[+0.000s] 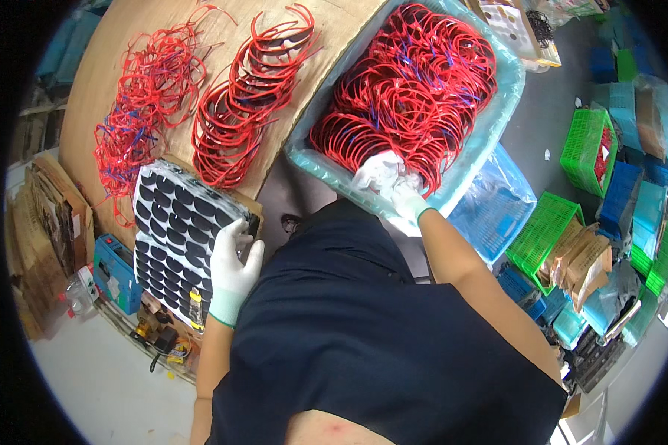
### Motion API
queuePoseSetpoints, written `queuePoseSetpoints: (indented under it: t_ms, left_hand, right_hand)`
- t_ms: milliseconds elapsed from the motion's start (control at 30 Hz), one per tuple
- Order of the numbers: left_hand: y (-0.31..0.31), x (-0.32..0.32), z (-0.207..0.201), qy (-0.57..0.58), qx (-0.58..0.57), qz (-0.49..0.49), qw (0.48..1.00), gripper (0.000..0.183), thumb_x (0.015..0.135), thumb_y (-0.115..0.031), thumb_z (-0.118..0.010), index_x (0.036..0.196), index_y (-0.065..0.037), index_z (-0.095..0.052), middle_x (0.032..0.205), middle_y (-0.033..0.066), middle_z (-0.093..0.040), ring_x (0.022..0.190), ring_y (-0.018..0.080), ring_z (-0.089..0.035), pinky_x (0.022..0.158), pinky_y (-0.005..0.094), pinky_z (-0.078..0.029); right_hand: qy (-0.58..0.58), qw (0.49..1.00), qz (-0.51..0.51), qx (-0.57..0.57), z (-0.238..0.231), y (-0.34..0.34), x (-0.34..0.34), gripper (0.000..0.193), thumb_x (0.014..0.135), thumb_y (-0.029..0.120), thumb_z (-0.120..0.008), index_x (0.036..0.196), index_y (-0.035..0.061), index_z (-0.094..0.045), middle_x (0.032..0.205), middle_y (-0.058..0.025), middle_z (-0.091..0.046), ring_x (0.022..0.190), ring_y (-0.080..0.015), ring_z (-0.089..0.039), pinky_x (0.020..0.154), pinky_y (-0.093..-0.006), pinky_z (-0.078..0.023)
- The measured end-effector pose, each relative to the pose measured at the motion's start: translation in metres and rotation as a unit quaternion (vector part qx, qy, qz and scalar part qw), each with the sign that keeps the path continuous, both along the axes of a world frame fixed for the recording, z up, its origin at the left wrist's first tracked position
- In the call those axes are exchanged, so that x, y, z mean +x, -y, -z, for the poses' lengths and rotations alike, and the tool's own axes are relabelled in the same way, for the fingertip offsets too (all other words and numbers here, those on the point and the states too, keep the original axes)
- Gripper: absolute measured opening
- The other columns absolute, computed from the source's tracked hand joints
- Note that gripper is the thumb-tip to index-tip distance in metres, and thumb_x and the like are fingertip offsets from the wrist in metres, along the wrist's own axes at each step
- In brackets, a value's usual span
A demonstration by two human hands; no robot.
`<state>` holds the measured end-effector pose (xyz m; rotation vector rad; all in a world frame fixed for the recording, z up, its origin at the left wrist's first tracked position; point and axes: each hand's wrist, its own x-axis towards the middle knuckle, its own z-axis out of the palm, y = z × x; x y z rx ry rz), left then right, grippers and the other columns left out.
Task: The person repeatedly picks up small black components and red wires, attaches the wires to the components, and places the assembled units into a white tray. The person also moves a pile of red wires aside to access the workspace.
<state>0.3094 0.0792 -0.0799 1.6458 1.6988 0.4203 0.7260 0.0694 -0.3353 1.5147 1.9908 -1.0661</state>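
Observation:
My left hand (234, 268), in a white glove with a green cuff, is beside a sheet of black oval pads (172, 215) on white backing. Its thumb and fingers are apart, with nothing seen between them. At the near edge of a plastic-lined crate (511, 96) is my gloved right hand (407, 199), closed on a crumpled white piece (378, 173). What that piece is made of I cannot tell. Red looped wires (416, 81), mixed with some blue bits, fill the crate and lie against the white piece.
Two more heaps of red wires, a tangled one (156, 81) and a fanned row (252, 96), lie on the wooden table (100, 63). A yellow cutter (196, 308) rests on the pad sheet. Green crates (545, 233) stand at right, flattened cardboard (48, 215) at left.

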Motion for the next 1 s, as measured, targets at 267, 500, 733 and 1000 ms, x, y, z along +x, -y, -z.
queuePoseSetpoints:
  t_ms: [267, 500, 733, 1000]
  left_hand:
    - [-0.011, 0.011, 0.004, -0.003, 0.011, -0.053, 0.999, 0.046, 0.086, -0.005, -0.075, 0.129, -0.001, -0.059, 0.115, 0.0121, -0.065, 0.094, 0.0202, -0.070, 0.083, 0.0332, -0.056]
    - [-0.042, 0.009, -0.010, -0.013, 0.086, -0.040, 0.995, 0.038, 0.088, -0.004, -0.073, 0.124, 0.001, -0.062, 0.113, 0.0130, -0.066, 0.097, 0.0211, -0.070, 0.087, 0.0323, -0.056]
    - [-0.170, -0.015, 0.025, -0.182, 0.166, -0.061, 0.967, 0.046, 0.092, -0.026, -0.073, 0.124, 0.004, -0.062, 0.126, 0.0244, -0.063, 0.121, 0.0395, -0.060, 0.108, 0.0436, -0.046]
    - [-0.235, -0.035, 0.056, 0.002, -0.112, -0.104, 0.988, 0.087, 0.083, -0.047, -0.081, 0.147, 0.002, -0.048, 0.138, 0.0238, -0.062, 0.129, 0.0330, -0.060, 0.113, 0.0405, -0.043]
  right_hand:
    - [0.001, 0.975, 0.094, -0.203, -0.003, -0.049, 0.005, 0.036, 0.090, 0.024, -0.056, 0.108, 0.0002, -0.077, 0.104, -0.0223, -0.076, 0.093, -0.0360, -0.075, 0.085, -0.0446, -0.058]
    - [-0.135, 0.987, -0.073, 0.038, -0.135, -0.169, -0.014, 0.030, 0.094, 0.026, -0.058, 0.103, 0.0019, -0.074, 0.094, -0.0208, -0.073, 0.088, -0.0389, -0.071, 0.081, -0.0459, -0.057]
    - [-0.276, 0.867, 0.015, 0.415, -0.172, -0.358, -0.136, 0.035, 0.090, 0.029, -0.064, 0.117, 0.0078, -0.068, 0.108, -0.0162, -0.072, 0.108, -0.0350, -0.067, 0.095, -0.0470, -0.050]
    - [-0.087, 0.936, -0.134, 0.313, -0.158, -0.389, -0.169, 0.039, 0.089, 0.037, -0.066, 0.119, 0.0121, -0.067, 0.108, -0.0144, -0.074, 0.105, -0.0370, -0.068, 0.092, -0.0471, -0.052]
